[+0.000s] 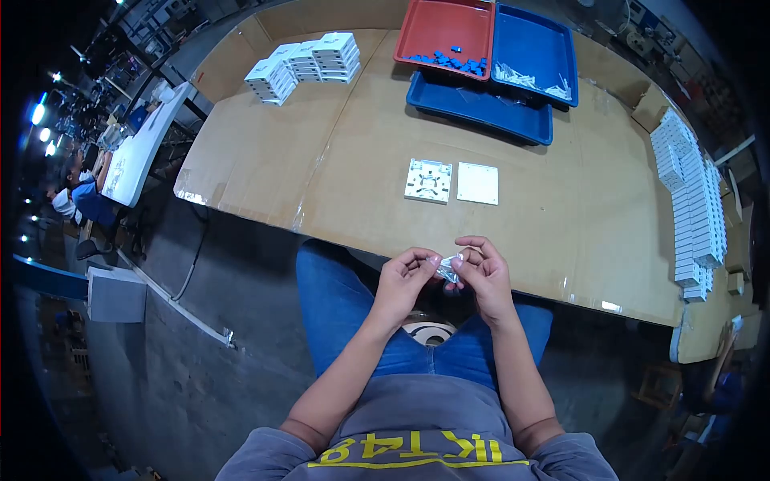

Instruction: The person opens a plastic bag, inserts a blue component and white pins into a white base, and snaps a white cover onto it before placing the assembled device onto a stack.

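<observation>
- The person sits at the near edge of a wide table covered in brown cardboard sheets (pixel 361 136), knees in blue jeans showing under the hands.
- The left hand (pixel 403 278) and the right hand (pixel 484 272) meet just off the table's near edge, above the lap.
- Between them sits a small clear plastic packet (pixel 449 268); the fingertips of both hands are pinched closed on it, left hand at its left end, right hand at its right end with the fingers curled over the top. What it contains is too small to make out.
- On the table beyond the hands lie two white square plastic plates side by side, close but apart: the ribbed one with cut-outs (pixel 428 180) on the left, the plain smooth one (pixel 478 183) on the right.
- Farther back stand three shallow trays, touching one another: a red tray (pixel 433 20) with small blue pieces, a blue tray (pixel 539 40) with whitish bits, and a second blue tray (pixel 481 108) in front of them.
- A stack of white boxes (pixel 305 66) sits at the far left; rows of white boxes (pixel 694 200) run along the right edge.
</observation>
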{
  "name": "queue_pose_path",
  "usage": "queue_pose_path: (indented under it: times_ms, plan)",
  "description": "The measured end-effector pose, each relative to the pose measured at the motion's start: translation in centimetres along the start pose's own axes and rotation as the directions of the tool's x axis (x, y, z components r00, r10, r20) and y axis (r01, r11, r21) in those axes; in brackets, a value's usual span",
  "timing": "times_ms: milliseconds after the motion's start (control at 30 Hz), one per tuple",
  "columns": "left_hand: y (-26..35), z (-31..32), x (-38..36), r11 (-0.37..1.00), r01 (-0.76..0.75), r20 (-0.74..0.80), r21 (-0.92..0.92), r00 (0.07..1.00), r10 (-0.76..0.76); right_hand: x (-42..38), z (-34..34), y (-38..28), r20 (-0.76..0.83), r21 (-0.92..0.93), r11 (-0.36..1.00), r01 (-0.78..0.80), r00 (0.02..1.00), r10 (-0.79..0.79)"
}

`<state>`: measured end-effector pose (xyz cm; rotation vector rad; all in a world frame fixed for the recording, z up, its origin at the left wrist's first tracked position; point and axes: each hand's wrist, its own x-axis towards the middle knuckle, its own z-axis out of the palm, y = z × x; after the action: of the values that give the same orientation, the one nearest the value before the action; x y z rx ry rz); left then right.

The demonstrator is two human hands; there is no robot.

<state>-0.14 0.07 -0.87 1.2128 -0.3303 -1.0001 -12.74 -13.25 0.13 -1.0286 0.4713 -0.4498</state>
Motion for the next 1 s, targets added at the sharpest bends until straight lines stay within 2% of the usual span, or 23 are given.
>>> queue_pose_path:
  times_ms: [33,200,333,433,533,633,733,867,900,1000]
  plan:
    - [0.1,0.3,-0.2,1.0,-0.018,0.006,-0.01,1.0,0.018,0.0,-0.2,0.3,0.019,0.042,0.999,0.001,1.0,-0.002]
    - [-0.1,0.2,0.0,0.995,-0.052,-0.009,-0.085,0.999,0.052,0.5,-0.8,1.1,-0.061,-0.068,0.995,0.071,0.995,-0.075]
    - [-0.3,0.0,0.0,0.997,0.005,-0.028,-0.077,1.0,-0.007,0.7,-1.1,1.4,-0.085,-0.103,0.99,0.094,0.991,-0.103]
    - [-0.6,-0.5,0.3,0.999,-0.024,-0.038,-0.032,0.999,0.023,0.4,-0.5,0.8,-0.09,-0.054,0.994,0.094,0.991,-0.099]
    - [0.3,0.1,0.0,0.993,-0.118,-0.069,-0.028,0.991,0.116,0.6,-0.9,1.1,-0.073,-0.102,0.989,0.107,0.991,-0.114]
    - [0.3,-0.5,0.2,0.98,-0.155,0.04,0.126,0.988,0.151,0.6,-1.4,1.5,-0.061,-0.156,0.984,0.084,0.994,-0.094]
    - [0.0,-1.0,0.6,0.921,-0.102,0.103,0.377,0.992,0.068,0.5,-1.1,1.1,-0.054,-0.157,0.987,0.038,0.997,-0.047]
    - [1.1,-0.6,0.3,0.852,-0.046,0.069,0.521,0.998,0.011,0.5,-1.6,0.6,0.015,-0.263,0.965,-0.003,1.0,0.007]
    - [0.7,-0.5,0.4,0.871,-0.137,0.092,0.472,0.99,0.106,0.5,-1.9,0.7,0.02,-0.273,0.962,-0.014,1.0,0.02]
    - [1.0,-1.2,0.7,0.831,-0.161,0.166,0.532,0.983,0.084,0.7,-2.5,0.5,0.025,-0.306,0.952,-0.018,0.999,0.027]
